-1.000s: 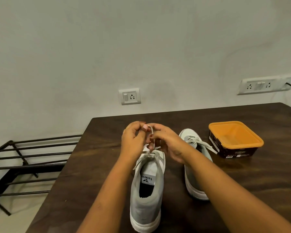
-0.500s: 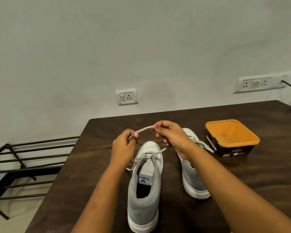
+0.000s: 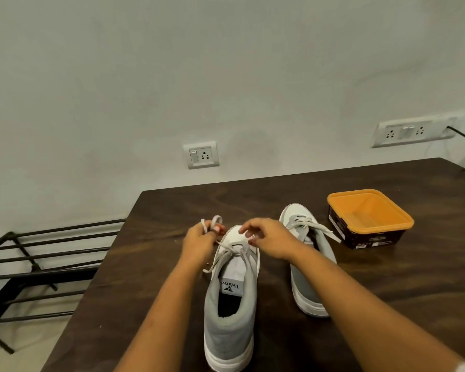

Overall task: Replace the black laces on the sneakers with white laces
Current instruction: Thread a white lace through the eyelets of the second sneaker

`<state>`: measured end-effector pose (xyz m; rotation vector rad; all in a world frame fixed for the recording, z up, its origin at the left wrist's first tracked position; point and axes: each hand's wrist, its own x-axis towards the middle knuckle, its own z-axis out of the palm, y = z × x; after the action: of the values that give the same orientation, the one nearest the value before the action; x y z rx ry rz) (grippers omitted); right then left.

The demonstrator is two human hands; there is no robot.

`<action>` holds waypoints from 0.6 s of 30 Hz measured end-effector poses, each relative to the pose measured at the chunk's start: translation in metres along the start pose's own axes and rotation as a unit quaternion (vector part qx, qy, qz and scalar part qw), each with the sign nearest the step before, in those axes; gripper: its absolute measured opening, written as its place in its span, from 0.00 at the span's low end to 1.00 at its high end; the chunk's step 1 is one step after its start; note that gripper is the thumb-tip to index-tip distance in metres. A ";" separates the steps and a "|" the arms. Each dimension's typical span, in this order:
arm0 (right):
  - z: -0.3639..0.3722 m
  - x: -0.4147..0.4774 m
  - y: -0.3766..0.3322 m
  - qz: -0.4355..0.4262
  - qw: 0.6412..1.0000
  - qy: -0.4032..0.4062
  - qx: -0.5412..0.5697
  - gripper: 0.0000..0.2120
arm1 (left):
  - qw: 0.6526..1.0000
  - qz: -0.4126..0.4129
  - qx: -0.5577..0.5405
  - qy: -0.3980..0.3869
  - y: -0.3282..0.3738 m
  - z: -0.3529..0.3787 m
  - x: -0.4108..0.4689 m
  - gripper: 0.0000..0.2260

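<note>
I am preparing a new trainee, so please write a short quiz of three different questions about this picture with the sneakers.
1. True or false: the orange tub stands to the right of the far sneaker.
2. What does the left hand hold? A) a loop of white lace B) a black lace C) a pair of scissors
3. Fill the gap: the near sneaker points its toe toward the ___.
Key: 1 true; 2 A; 3 wall.
</note>
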<state>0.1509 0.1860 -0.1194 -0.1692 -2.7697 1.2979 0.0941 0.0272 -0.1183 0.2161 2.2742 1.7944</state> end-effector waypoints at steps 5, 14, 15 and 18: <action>0.013 -0.001 0.007 -0.015 0.992 -0.034 -0.120 0.10 | 0.972 -0.078 0.004 0.220 -0.009 -0.029 0.008 0.06; 0.026 -0.006 0.006 -0.078 0.951 -0.004 -0.300 0.11 | 0.945 -0.078 0.274 0.164 0.006 -0.017 -0.007 0.37; 0.027 -0.007 0.007 -0.089 0.944 -0.001 -0.318 0.10 | 0.949 -0.044 0.284 0.131 0.005 -0.013 -0.004 0.30; 0.028 -0.008 0.011 -0.123 0.925 -0.012 -0.358 0.08 | 0.931 -0.007 0.366 -0.014 0.003 0.004 -0.007 0.05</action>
<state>0.1563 0.1714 -0.1460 0.1562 -3.0163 0.1936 0.1015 0.0300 -0.1153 0.3401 2.8013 0.8419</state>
